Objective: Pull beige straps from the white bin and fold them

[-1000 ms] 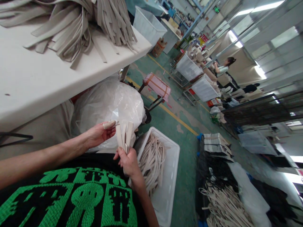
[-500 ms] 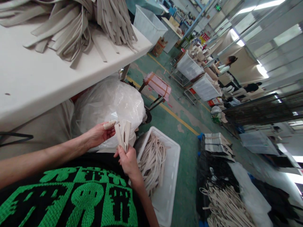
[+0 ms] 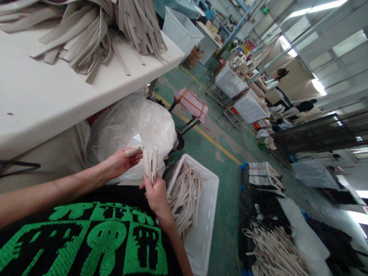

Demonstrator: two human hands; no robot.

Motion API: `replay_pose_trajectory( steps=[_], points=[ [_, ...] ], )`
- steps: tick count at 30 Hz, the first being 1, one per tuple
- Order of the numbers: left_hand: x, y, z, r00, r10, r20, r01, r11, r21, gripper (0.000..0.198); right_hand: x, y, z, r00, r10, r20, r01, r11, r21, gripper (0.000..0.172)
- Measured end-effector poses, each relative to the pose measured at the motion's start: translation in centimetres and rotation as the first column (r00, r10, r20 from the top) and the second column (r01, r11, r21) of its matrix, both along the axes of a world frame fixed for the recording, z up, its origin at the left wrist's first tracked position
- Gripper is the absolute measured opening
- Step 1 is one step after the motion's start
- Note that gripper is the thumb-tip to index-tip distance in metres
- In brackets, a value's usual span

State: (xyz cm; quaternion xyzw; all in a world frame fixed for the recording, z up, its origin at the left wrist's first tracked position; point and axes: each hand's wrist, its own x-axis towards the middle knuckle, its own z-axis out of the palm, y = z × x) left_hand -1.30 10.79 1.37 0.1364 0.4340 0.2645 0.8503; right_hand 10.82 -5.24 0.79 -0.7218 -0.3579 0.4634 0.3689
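My right hand (image 3: 155, 194) is closed around the lower ends of a few beige strips (image 3: 151, 163), which stand upright above my lap. My left hand (image 3: 123, 161) sits just to their left, thumb taped, with its fingertips at the top of the bundle; the fingers are loosely curled and seem to hold nothing. Below and to the right, a white bin (image 3: 206, 226) on the floor holds several more beige strips (image 3: 185, 197).
A white table (image 3: 57, 99) above my left arm carries a heap of beige strips (image 3: 86, 30). A clear plastic bag (image 3: 135, 122) sits under it. A pink-padded stool (image 3: 191, 104), white crates (image 3: 228, 82), stacked goods and people farther off fill the green floor to the right.
The strips in my right hand were fanned apart; they now stand closer together as a tighter bundle. My left hand stays at their top.
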Motion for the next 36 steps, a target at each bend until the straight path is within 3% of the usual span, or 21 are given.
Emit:
replay_pose_trajectory(
  steps=[15,19,23,25,28,31,36],
  points=[
    [0.2,0.0,0.3,1.000,0.003,0.021,-0.003,1.000,0.012,0.016,0.0,0.5,-0.2,0.988,0.040,0.150,-0.051,0.996,0.068,0.030],
    [-0.2,-0.5,-0.4,0.999,-0.042,-0.011,0.043,0.998,0.053,0.012,-0.3,0.9,-0.4,0.999,0.040,-0.007,-0.040,0.998,0.045,0.036],
    [-0.3,-1.8,-0.7,0.968,-0.249,-0.010,0.247,0.952,0.178,0.017,-0.3,2.2,-0.4,0.970,0.009,-0.245,0.007,0.998,0.065,0.046],
    [-0.3,-1.5,-0.4,0.954,-0.299,-0.012,0.292,0.920,0.261,0.021,-0.1,2.6,-0.1,0.952,0.031,-0.306,0.003,0.994,0.111,0.050],
    [-0.5,0.5,0.4,0.989,-0.141,-0.049,0.150,0.936,0.319,0.024,0.3,1.7,0.5,0.949,0.088,-0.303,-0.046,0.989,0.144,0.053],
    [-0.8,2.2,1.0,0.996,0.009,-0.094,0.022,0.948,0.319,0.035,0.3,0.2,0.7,0.976,0.048,-0.210,-0.027,0.994,0.103,0.055],
    [-0.5,0.4,1.2,0.975,-0.158,-0.155,0.204,0.915,0.349,0.039,0.1,1.3,0.8,0.991,-0.079,-0.113,0.094,0.986,0.141,0.057]
  ],
)
